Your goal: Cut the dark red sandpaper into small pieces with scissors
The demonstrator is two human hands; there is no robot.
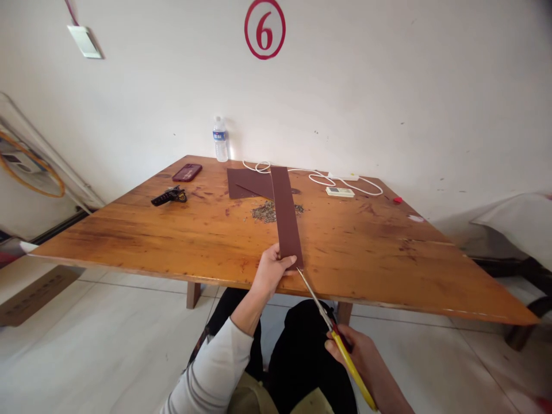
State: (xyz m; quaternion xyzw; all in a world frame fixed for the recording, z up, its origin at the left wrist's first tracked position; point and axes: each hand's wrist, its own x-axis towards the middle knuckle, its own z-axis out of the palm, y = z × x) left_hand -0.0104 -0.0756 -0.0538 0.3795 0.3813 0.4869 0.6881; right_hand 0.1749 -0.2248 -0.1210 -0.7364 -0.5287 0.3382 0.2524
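Hands grip brown strip [286,218] and scissors [334,333].

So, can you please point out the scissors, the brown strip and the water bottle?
scissors [319,305], head view, on the blades.
brown strip [285,215], head view, on its middle.
water bottle [220,140], head view, on its label.

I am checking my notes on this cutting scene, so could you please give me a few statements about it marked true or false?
1. The left hand holds the near end of a brown strip. True.
2. The right hand grips yellow-handled scissors. True.
3. The water bottle lies on its side. False: it stands upright by the wall.
4. The red phone lies on the floor. False: it lies on the table.
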